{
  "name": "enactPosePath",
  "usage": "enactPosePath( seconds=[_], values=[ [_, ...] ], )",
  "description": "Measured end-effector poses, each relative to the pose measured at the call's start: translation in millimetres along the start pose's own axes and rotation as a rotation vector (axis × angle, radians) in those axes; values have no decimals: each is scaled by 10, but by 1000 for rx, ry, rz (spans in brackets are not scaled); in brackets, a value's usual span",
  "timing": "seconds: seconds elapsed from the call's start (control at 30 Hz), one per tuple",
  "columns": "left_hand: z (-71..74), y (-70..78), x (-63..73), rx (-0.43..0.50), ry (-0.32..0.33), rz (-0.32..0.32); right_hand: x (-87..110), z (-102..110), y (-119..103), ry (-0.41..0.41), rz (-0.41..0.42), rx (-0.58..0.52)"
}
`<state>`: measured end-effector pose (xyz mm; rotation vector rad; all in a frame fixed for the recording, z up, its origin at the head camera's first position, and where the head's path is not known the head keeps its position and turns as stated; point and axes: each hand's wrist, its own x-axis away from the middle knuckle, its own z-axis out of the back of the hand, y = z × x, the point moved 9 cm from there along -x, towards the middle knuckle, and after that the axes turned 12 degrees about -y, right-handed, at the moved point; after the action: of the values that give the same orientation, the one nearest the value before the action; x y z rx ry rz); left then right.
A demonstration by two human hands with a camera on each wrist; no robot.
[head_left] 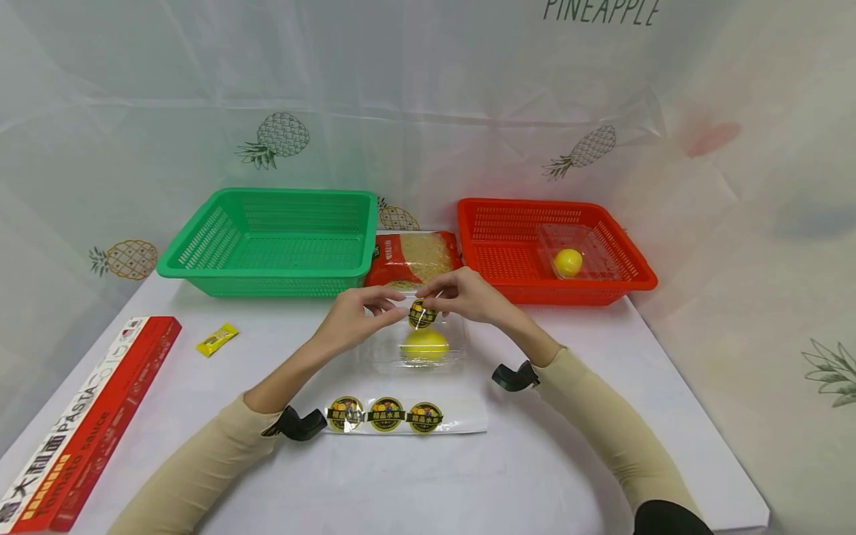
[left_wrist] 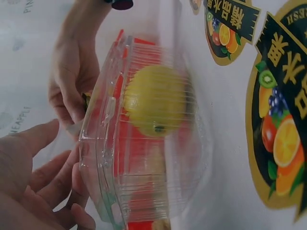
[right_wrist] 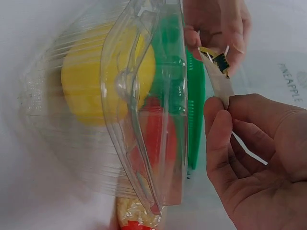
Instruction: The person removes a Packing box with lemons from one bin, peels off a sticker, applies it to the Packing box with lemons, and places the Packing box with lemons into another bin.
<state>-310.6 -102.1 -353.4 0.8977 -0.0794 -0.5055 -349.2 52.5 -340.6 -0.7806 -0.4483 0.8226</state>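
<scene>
Three stickers are sitting in a row on the strip (head_left: 461,422) at the front of the table (head_left: 535,475) in the head view, while we are holding one more sticker (head_left: 422,314) over the clear box (head_left: 381,353). Our right hand (head_left: 461,293) is pinching it, grip clamped on its edge; our left hand (head_left: 357,319) is hovering at its other side. Inside the box a yellow fruit (head_left: 425,345) is resting. A second box (head_left: 595,256) with another fruit (head_left: 568,263) is lying in the red basket (head_left: 555,291); the green basket (head_left: 267,286) is standing to the left.

From the left wrist, we are seeing our left grip apart, thumb clear of the fingers, just beside the box. Its lid seems to be sitting closed over the fruit, and no sticker is showing on the part facing us.

From the right wrist, we are making out thumb and forefinger pressing together on the sticker's pale backing, with the left fingertips spreading around its far end. Judging by this, boxing the fruit is looking done and the sticker is already off the strip; freeing it fully and sticking it to the lid are seemingly remaining.
</scene>
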Motion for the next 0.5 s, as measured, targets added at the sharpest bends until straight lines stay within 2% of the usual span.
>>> enactPosePath(
  seconds=[0.2,0.5],
  values=[
    [-34,-2,-27,17,-10,10,-16,-6,11,6,-15,21],
    [-47,16,-51,34,-27,-13,-24,-27,-32,0,4,8]
  ],
)
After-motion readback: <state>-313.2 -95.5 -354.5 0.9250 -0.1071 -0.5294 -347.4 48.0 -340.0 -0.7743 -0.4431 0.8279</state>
